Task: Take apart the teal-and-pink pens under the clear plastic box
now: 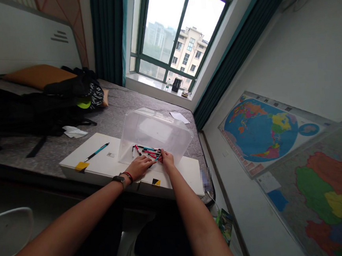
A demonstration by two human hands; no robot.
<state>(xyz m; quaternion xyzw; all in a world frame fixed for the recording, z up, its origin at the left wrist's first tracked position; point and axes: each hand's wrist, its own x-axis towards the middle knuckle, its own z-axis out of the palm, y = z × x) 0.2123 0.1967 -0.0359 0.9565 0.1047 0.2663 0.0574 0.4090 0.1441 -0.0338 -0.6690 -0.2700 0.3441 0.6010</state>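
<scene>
A transparent plastic box (155, 133) lies on its side on a white board (99, 165), its open mouth toward me. Inside its mouth lies a loose bunch of several pens (147, 151) with black, red and teal barrels. My left hand (140, 166) rests flat-fingered at the box's mouth, fingertips against the pens. My right hand (167, 160) pinches a pen at the near end of the bunch. One teal pen (96, 151) lies apart on the white board, left of the box.
The board sits on a grey speckled surface (157, 105) with a black bag (39, 108), an orange cushion (39, 75), a crumpled tissue (75, 131) and a paper sheet (179, 117). Wall maps (310, 172) hang right; a window (181, 32) stands behind.
</scene>
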